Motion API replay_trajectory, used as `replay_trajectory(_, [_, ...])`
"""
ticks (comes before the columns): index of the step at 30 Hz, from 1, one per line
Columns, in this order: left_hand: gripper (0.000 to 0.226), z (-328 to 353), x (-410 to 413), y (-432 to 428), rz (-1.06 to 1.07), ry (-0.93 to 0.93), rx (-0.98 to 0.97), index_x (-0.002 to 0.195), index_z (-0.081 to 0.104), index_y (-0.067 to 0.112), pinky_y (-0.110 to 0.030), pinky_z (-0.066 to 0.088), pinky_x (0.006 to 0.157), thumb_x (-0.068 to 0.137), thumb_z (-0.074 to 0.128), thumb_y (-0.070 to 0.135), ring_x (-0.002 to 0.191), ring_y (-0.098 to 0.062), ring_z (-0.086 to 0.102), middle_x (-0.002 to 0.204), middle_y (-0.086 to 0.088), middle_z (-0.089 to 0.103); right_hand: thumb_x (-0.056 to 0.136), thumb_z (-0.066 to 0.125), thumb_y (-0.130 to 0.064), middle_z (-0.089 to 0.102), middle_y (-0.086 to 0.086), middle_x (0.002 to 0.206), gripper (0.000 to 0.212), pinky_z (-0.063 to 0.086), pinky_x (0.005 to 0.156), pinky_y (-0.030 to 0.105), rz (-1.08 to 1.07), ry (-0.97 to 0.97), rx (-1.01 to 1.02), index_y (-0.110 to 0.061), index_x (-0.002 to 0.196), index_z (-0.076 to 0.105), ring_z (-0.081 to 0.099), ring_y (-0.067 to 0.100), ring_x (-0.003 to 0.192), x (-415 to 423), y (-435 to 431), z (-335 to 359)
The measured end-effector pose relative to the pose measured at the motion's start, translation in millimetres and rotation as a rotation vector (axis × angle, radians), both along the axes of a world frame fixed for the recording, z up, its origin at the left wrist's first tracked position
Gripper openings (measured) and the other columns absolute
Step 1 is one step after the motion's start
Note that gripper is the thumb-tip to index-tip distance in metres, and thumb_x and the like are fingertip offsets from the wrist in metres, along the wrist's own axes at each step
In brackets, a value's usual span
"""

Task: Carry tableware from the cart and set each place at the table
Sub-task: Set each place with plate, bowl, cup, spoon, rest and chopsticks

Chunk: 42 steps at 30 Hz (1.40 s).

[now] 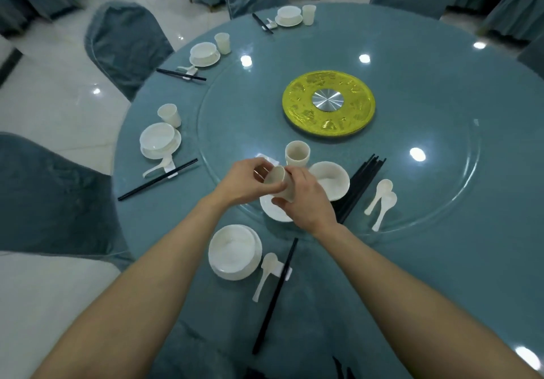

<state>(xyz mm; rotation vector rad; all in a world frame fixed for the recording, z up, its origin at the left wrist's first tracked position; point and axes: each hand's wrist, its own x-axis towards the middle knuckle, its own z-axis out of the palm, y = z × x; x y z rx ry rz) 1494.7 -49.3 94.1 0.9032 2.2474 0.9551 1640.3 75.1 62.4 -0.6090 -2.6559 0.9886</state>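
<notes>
A white cup (279, 183) lies tilted between both hands above the glass turntable's near edge. My right hand (306, 199) grips its body, and my left hand (240, 183) holds its rim side with curled fingers. Just beyond stand another cup (297, 152), a bowl (331, 179), a plate (272, 209) partly under my right hand, a bundle of black chopsticks (360, 183) and two white spoons (381, 199). The nearest place has a bowl on a plate (234, 252), a spoon (265, 275) and chopsticks (276, 293) on a rest.
Three set places (160, 140) (204, 53) (290, 15) run along the table's left and far rim, each with bowl, plate, cup, spoon and chopsticks. A gold disc (328, 103) sits at the turntable's centre. Covered chairs (126, 43) ring the table.
</notes>
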Motion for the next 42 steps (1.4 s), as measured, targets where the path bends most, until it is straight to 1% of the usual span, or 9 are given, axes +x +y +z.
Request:
replay_trajectory(5, [0.047,3.7,-15.7,-43.7,0.111,0.07,-0.02,0.103,0.073,0.033,-0.035,0.061,0.078,0.067,0.09,0.057,0.079,-0.012,0.071,0.087,0.009,0.075,0.088,0.08,-0.027,0.059,0.002,0.137,0.061,0.046,0.108,0.039,0.056,-0.021,0.017,-0.018,0.142,0.053,0.056,0.024,0.125,-5.2,-23.5,-4.1])
replay_trajectory(8, [0.05,0.4,-32.1,-73.6,0.191,0.133,-0.058,0.109,0.071,0.03,-0.029,0.059,0.077,0.069,0.095,0.049,0.083,-0.013,0.07,0.093,0.009,0.073,0.093,0.073,-0.025,0.056,0.005,0.144,0.055,0.038,0.116,0.035,0.07,-0.072,0.04,-0.014,0.143,0.053,0.05,0.024,0.133,-4.9,-29.5,-9.2])
replay_trajectory(13, [0.064,-22.6,-48.7,-106.4,0.232,0.169,-0.204,0.113,0.068,0.034,-0.036,0.059,0.083,0.057,0.088,0.057,0.088,-0.009,0.068,0.099,0.014,0.07,0.095,0.073,-0.028,0.053,0.0,0.143,0.051,0.035,0.113,0.031,0.084,-0.102,0.041,-0.015,0.141,0.053,0.047,0.02,0.132,-6.5,-31.5,-12.5])
replay_trajectory(17, [0.072,-46.1,-51.7,-114.0,0.212,0.169,-0.346,0.121,0.068,0.036,-0.041,0.059,0.089,0.055,0.087,0.057,0.101,-0.018,0.069,0.109,0.011,0.07,0.096,0.072,-0.029,0.054,0.0,0.143,0.053,0.041,0.114,0.035,0.098,-0.107,0.011,-0.016,0.144,0.052,0.05,0.02,0.13,-12.6,-29.8,-16.8])
replay_trajectory(22, [0.081,-75.1,-55.0,-114.7,0.134,0.171,-0.478,0.134,0.063,0.037,-0.041,0.056,0.093,0.06,0.09,0.056,0.112,-0.021,0.065,0.124,0.008,0.066,0.096,0.072,-0.031,0.056,-0.002,0.142,0.054,0.04,0.115,0.034,0.089,-0.114,0.007,-0.017,0.145,0.052,0.051,0.018,0.131,-20.6,-24.1,-22.7])
replay_trajectory(27, [0.078,-85.8,-53.8,-108.0,0.07,0.207,-0.53,0.137,0.062,0.036,-0.041,0.055,0.094,0.067,0.09,0.053,0.118,-0.022,0.062,0.129,0.006,0.064,0.095,0.072,-0.03,0.057,-0.001,0.141,0.053,0.04,0.116,0.036,0.088,-0.115,0.0,-0.016,0.143,0.054,0.051,0.019,0.131,-25.7,-21.2,-27.8])
replay_trajectory(32, [0.078,-89.7,-55.5,-105.3,0.044,0.21,-0.564,0.135,0.062,0.038,-0.041,0.056,0.094,0.064,0.091,0.054,0.118,-0.022,0.062,0.129,0.007,0.063,0.096,0.072,-0.03,0.056,-0.001,0.141,0.054,0.041,0.115,0.036,0.091,-0.136,-0.002,-0.016,0.144,0.053,0.051,0.019,0.13,-26.0,-19.8,-30.1])
replay_trajectory(37, [0.084,-86.8,-55.1,-105.7,0.026,0.199,-0.58,0.138,0.062,0.036,-0.04,0.056,0.095,0.063,0.093,0.056,0.116,-0.022,0.064,0.129,0.006,0.063,0.096,0.072,-0.03,0.057,0.001,0.14,0.053,0.042,0.114,0.037,0.087,-0.15,0.002,-0.015,0.143,0.053,0.053,0.021,0.129,-24.3,-19.8,-30.0])
replay_trajectory(42, [0.094,-81.5,-52.2,-108.1,0.014,0.184,-0.595,0.146,0.056,0.036,-0.042,0.054,0.1,0.062,0.094,0.057,0.123,-0.022,0.062,0.137,0.006,0.061,0.096,0.071,-0.031,0.057,-0.001,0.141,0.052,0.043,0.113,0.037,0.084,-0.159,0.006,-0.017,0.143,0.053,0.054,0.02,0.129,-20.2,-22.0,-25.4])
